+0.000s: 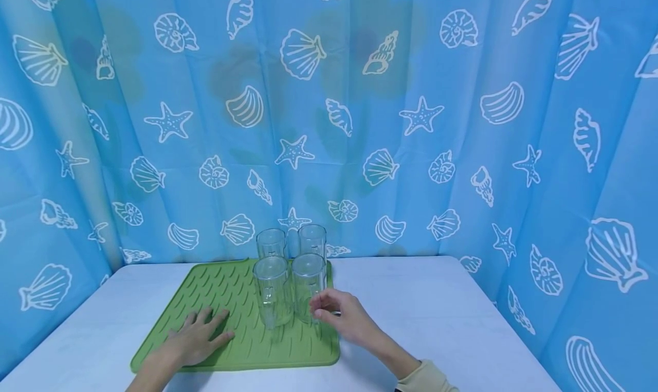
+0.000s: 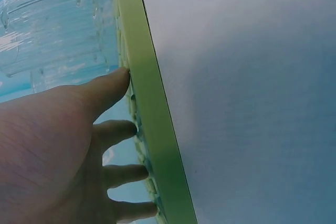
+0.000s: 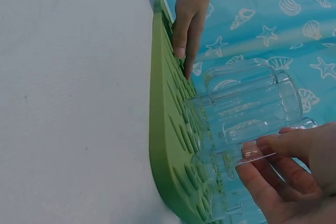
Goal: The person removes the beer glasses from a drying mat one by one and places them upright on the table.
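Observation:
Several clear glass mugs stand upright in a cluster on a green ridged mat (image 1: 241, 346). My right hand (image 1: 341, 315) is at the front right mug (image 1: 304, 283), its thumb and curled fingers pinching the glass at that mug's right side. In the right wrist view, a clear glass edge shows between the fingertips (image 3: 251, 150). To the left of the front left mug (image 1: 272, 300), my left hand (image 1: 192, 340) rests on the mat with fingers spread. In the left wrist view, its fingertips (image 2: 126, 128) touch the ridged surface.
Two more mugs, the back left one (image 1: 271, 242) and the back right one (image 1: 312, 238), stand behind the front pair. Under the mat is a white table (image 1: 421, 306). A blue curtain (image 1: 329, 169) printed with shells and starfish hangs behind and along both sides.

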`<state>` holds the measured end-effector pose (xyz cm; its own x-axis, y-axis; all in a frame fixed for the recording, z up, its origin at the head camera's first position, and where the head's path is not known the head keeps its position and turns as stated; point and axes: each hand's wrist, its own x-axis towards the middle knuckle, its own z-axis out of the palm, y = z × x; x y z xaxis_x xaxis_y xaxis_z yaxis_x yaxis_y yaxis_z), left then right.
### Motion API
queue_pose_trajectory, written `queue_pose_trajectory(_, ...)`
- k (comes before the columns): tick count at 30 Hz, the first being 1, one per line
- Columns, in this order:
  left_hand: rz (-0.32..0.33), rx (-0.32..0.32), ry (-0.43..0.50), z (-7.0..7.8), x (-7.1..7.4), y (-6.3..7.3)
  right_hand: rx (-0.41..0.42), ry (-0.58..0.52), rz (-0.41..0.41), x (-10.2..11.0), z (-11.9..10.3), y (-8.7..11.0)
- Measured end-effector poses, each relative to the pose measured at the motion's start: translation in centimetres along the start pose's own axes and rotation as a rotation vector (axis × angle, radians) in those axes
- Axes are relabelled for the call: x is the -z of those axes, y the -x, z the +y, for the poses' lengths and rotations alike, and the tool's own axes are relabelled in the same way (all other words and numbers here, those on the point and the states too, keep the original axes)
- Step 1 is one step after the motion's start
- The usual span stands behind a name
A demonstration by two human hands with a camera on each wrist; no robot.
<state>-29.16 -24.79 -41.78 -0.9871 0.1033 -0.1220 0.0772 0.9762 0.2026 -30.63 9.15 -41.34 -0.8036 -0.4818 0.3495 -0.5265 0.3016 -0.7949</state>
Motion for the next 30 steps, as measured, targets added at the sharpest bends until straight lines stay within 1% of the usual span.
queue_pose_trajectory(8,-0.012,0.015,0.002,0.20,0.20,-0.06,0.007,-0.022,-0.002,0.25,-0.01,-0.02)
queue_pose_trajectory(17,-0.020,0.011,0.003,0.10,0.06,-0.12,-0.004,-0.039,-0.005,0.19,0.11,0.00)
queue_pose_trajectory(24,-0.014,0.016,0.019,0.19,0.08,-0.05,0.031,-0.066,0.007,0.05,0.45,-0.05)
queue_pose_trajectory(30,-0.010,0.012,0.013,0.12,0.07,-0.02,0.055,-0.050,0.010,0.20,0.44,-0.07)
